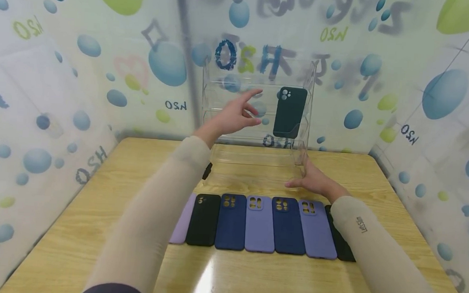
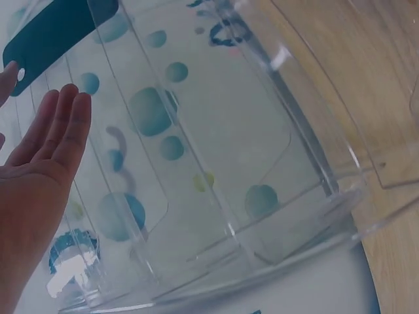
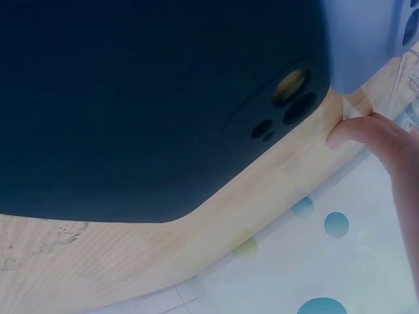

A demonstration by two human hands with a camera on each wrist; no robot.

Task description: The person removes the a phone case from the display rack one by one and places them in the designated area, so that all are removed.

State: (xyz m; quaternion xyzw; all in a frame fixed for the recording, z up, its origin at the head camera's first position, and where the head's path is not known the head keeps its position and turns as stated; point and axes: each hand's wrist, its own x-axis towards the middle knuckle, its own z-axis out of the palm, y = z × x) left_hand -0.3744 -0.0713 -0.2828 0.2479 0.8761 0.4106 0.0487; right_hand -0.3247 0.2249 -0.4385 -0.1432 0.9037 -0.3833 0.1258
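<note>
A clear acrylic display rack [image 1: 254,156] with several tiers stands at the back of the table. Upright on it, toward the right, leans a dark green phone case [image 1: 290,112] with a camera cutout at its upper left. My left hand [image 1: 238,113] is held in front of the upper tiers, left of that case, fingers extended and nothing in them. In the left wrist view the same case [image 2: 59,39] shows beyond the fingertips. My right hand [image 1: 317,178] grips the rack's lower right side, thumb at the front, the other fingers partly hidden behind the clear plastic.
Phone cases lie in a row before the rack: lilac [image 1: 181,226], black [image 1: 203,223], navy [image 1: 231,227], purple [image 1: 259,231], another navy [image 1: 288,230], another purple [image 1: 318,234] and a dark one [image 1: 339,240] partly under the right sleeve. Patterned sheets surround the wooden table [image 1: 80,226].
</note>
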